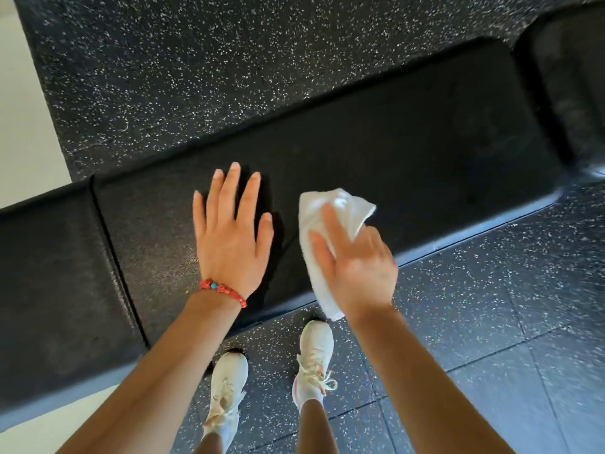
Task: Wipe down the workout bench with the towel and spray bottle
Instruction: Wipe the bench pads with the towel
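You see a black speckled rubber floor (229, 60) under everything, two white sneakers (226, 398) standing on it near the bottom edge, and a red beaded bracelet (222, 291).

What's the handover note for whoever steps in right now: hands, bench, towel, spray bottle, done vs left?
Left hand: open, fingers straight, flat on the bench pad; red bead bracelet on that wrist.
Right hand: holds the white towel bunched against the pad near its front edge; image is motion-blurred here.
Spray bottle: not in view.
Done: cannot tell how much of the pad has been wiped; no clear wet streaks show.
Left: probably wipe along the pad toward the right end and the adjoining left pad; find the bottle if more spray is needed.
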Action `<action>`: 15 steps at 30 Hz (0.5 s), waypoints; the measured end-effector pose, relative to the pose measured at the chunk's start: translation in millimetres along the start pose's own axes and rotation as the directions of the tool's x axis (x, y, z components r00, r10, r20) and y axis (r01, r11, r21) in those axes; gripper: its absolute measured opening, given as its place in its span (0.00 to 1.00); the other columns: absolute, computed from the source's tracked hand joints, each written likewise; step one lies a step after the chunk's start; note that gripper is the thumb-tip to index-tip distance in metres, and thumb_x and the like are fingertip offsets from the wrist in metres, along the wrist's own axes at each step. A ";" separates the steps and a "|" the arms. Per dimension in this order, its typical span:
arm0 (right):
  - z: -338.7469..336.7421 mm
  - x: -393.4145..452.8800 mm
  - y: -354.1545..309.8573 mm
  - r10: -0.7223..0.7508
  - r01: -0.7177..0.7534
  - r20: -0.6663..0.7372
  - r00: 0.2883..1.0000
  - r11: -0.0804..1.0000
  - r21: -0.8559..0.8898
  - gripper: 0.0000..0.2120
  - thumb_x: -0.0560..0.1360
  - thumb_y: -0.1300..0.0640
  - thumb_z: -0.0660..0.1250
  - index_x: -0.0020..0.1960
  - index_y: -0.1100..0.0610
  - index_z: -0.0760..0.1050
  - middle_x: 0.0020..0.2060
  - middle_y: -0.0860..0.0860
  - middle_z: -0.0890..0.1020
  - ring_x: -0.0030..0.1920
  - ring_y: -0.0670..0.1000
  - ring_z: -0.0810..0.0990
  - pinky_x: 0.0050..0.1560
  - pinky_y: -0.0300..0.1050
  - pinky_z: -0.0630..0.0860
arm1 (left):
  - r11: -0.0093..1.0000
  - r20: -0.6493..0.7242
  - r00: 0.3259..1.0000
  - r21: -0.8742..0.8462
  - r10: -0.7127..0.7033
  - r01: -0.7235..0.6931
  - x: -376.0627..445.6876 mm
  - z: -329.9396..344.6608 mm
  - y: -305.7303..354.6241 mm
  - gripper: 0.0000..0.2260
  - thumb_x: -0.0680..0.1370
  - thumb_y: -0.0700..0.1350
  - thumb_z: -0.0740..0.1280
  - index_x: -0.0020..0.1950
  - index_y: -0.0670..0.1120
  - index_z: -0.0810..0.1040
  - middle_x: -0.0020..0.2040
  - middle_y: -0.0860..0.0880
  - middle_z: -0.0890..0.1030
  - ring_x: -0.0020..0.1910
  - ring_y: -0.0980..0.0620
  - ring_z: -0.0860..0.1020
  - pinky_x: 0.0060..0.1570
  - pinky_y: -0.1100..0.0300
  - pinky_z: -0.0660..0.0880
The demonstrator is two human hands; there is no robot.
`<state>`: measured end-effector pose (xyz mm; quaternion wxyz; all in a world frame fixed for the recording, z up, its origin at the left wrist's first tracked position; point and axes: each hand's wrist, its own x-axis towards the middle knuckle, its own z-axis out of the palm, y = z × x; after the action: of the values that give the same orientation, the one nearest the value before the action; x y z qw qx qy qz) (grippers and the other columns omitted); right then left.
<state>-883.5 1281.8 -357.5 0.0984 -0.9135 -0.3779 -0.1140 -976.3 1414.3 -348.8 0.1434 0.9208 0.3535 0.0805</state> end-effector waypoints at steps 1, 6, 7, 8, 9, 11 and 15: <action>-0.7 1.3 1.7 -0.017 0.017 -0.010 1.000 1.000 0.018 0.17 0.74 0.45 0.60 0.53 0.52 0.81 0.25 0.53 0.70 0.25 0.53 0.71 0.23 0.40 0.67 | 1.000 0.012 1.000 -0.002 -0.017 0.017 4.0 4.3 6.1 0.22 0.78 0.49 0.53 0.71 0.43 0.66 0.72 0.41 0.65 0.72 0.41 0.59 0.70 0.42 0.51; 20.5 54.8 0.6 0.024 -0.025 -0.079 0.997 1.000 -0.012 0.19 0.73 0.45 0.57 0.53 0.52 0.81 0.26 0.54 0.73 0.26 0.54 0.72 0.24 0.39 0.67 | 0.997 0.023 0.999 0.071 -0.043 0.041 7.6 16.8 10.7 0.23 0.78 0.49 0.53 0.72 0.44 0.65 0.73 0.42 0.64 0.73 0.42 0.58 0.71 0.43 0.50; 27.6 75.0 -1.7 0.056 -0.057 -0.091 0.994 0.998 -0.016 0.19 0.72 0.44 0.56 0.52 0.51 0.81 0.26 0.54 0.74 0.26 0.54 0.73 0.24 0.39 0.67 | 0.996 0.014 0.999 0.072 -0.044 0.043 7.8 16.3 10.0 0.23 0.78 0.49 0.53 0.72 0.44 0.65 0.73 0.42 0.64 0.73 0.42 0.58 0.71 0.44 0.49; 33.9 94.8 -2.5 0.089 -0.091 -0.093 0.992 0.996 -0.020 0.20 0.72 0.44 0.55 0.52 0.51 0.81 0.26 0.53 0.75 0.26 0.54 0.74 0.24 0.39 0.66 | 0.996 0.005 0.999 0.075 -0.045 0.044 9.0 17.3 10.4 0.23 0.78 0.49 0.54 0.72 0.44 0.65 0.73 0.42 0.64 0.73 0.42 0.58 0.71 0.44 0.49; 36.8 109.5 -3.1 0.119 -0.121 -0.086 0.989 0.992 -0.026 0.20 0.72 0.44 0.55 0.52 0.51 0.81 0.26 0.53 0.75 0.26 0.53 0.74 0.24 0.39 0.66 | 0.996 -0.003 0.999 0.080 -0.046 0.046 9.0 18.2 10.7 0.23 0.78 0.48 0.54 0.72 0.44 0.66 0.73 0.42 0.64 0.73 0.42 0.58 0.71 0.44 0.49; 38.9 113.6 -3.4 0.147 -0.149 -0.070 0.987 0.989 -0.021 0.20 0.73 0.45 0.55 0.54 0.50 0.80 0.27 0.52 0.75 0.26 0.52 0.73 0.24 0.39 0.65 | 0.995 -0.005 0.999 0.090 -0.046 0.047 8.8 18.6 11.5 0.22 0.78 0.48 0.54 0.71 0.44 0.66 0.72 0.42 0.65 0.72 0.41 0.59 0.71 0.43 0.50; 19.4 52.5 19.9 0.126 -0.125 -0.039 0.991 0.992 0.018 0.17 0.74 0.45 0.58 0.55 0.51 0.80 0.26 0.52 0.72 0.26 0.52 0.72 0.24 0.40 0.67 | 0.994 0.003 0.999 0.103 -0.047 0.046 8.7 16.6 14.0 0.22 0.78 0.48 0.54 0.71 0.42 0.66 0.71 0.40 0.66 0.72 0.40 0.60 0.70 0.41 0.51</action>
<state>-830.5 1308.1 -363.0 0.1203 -0.9322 -0.3184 -0.1230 -956.9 1406.8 -359.6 0.0986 0.9187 0.3781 0.0566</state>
